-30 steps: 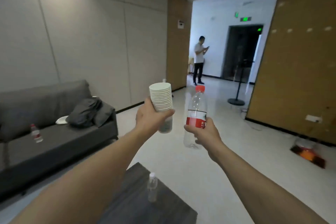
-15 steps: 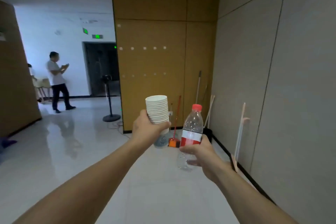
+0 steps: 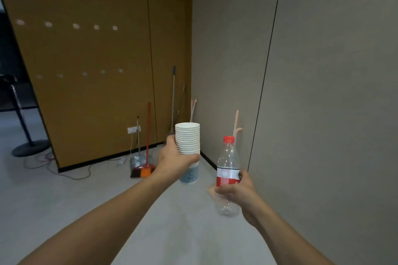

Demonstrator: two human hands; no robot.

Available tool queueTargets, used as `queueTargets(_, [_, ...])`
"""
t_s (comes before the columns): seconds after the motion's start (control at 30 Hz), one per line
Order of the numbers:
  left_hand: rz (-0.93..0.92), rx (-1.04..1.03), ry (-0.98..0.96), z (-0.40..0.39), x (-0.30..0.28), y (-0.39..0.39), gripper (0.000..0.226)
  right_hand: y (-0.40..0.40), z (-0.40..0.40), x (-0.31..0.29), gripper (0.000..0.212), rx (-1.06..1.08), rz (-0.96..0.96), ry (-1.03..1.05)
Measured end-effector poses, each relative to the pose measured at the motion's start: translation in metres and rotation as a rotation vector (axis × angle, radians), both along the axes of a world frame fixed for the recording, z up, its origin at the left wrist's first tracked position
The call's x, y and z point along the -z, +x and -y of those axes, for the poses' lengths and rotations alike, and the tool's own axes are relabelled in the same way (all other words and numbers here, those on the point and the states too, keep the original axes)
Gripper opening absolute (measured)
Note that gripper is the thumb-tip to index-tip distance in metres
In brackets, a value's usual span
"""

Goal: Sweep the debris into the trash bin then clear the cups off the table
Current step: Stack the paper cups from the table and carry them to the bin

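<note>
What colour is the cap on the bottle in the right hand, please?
Red, on the bottle; clearest in the head view.

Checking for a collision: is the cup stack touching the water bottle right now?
Apart. The head view shows the stack of cups in the left hand and the bottle in the right hand, with wall and floor visible between them.

The left hand (image 3: 175,162) covers the middle of the stacked cups (image 3: 187,142); the lowest cup's print is blurred. The bottle (image 3: 227,175) label is unreadable. Both forearms leave the bottom edge.
</note>
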State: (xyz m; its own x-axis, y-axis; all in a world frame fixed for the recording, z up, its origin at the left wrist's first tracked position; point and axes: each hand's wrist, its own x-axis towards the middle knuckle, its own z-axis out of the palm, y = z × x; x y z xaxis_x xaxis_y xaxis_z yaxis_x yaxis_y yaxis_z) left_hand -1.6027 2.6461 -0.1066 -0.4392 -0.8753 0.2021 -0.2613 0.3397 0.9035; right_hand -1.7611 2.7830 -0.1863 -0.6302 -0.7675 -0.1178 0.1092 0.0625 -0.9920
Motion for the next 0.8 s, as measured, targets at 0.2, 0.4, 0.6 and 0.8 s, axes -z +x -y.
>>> queueTargets(0.2, [0.089, 0.001, 0.036, 0.112, 0.059, -0.087, 0.081, -0.093, 0.112, 0.050, 0.092, 0.028, -0.011, 0.046])
queueTargets(0.4, [0.168, -0.096, 0.122, 0.241, 0.101, -0.164, 0.083, -0.183, 0.236, 0.091, 0.071, -0.016, 0.056, 0.120])
queueTargets(0.6, [0.209, -0.181, 0.214, 0.361, 0.120, -0.223, 0.081, -0.252, 0.364, 0.101, 0.046, -0.029, 0.154, 0.189])
queueTargets(0.8, [0.214, -0.222, 0.300, 0.483, 0.170, -0.272, 0.083, -0.305, 0.482, 0.137, 0.046, -0.040, 0.157, 0.265])
